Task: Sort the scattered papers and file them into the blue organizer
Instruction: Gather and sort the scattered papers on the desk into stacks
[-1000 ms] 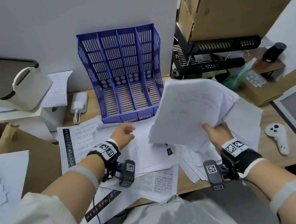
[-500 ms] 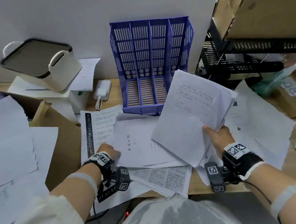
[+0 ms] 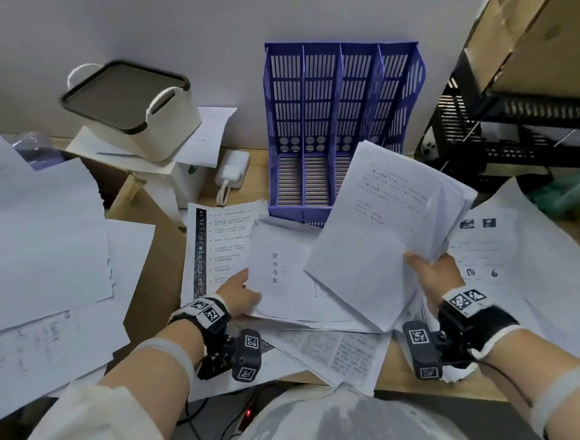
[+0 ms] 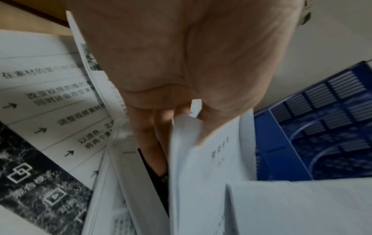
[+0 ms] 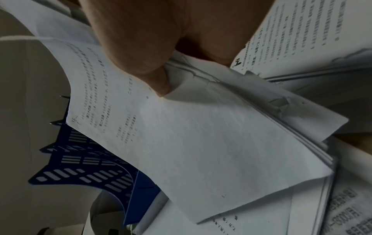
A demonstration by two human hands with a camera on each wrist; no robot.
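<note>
The blue organizer (image 3: 340,123) stands against the wall, its slots holding nothing; it also shows as the blue organizer (image 4: 314,135) and the blue organizer (image 5: 84,174) in the wrist views. My right hand (image 3: 433,275) grips a thick stack of white papers (image 3: 385,233) raised over the desk; the thumb presses on the stack of papers (image 5: 201,135). My left hand (image 3: 242,292) holds the left edge of a stapled document (image 3: 282,278) lying on the pile, fingers slipped beneath the stapled document (image 4: 209,167), thumb on top. Scattered sheets (image 3: 221,245) cover the desk.
A cream storage box (image 3: 130,110) sits on a white carton at the back left. A white charger (image 3: 232,170) lies beside the organizer. Black wire shelving (image 3: 515,128) and cardboard boxes stand at the right. More papers (image 3: 37,254) lie on a brown box at left.
My left hand has slid left and back from the pile's middle and taken hold of the stapled document's edge. The view has turned left. My right hand keeps holding its stack.
</note>
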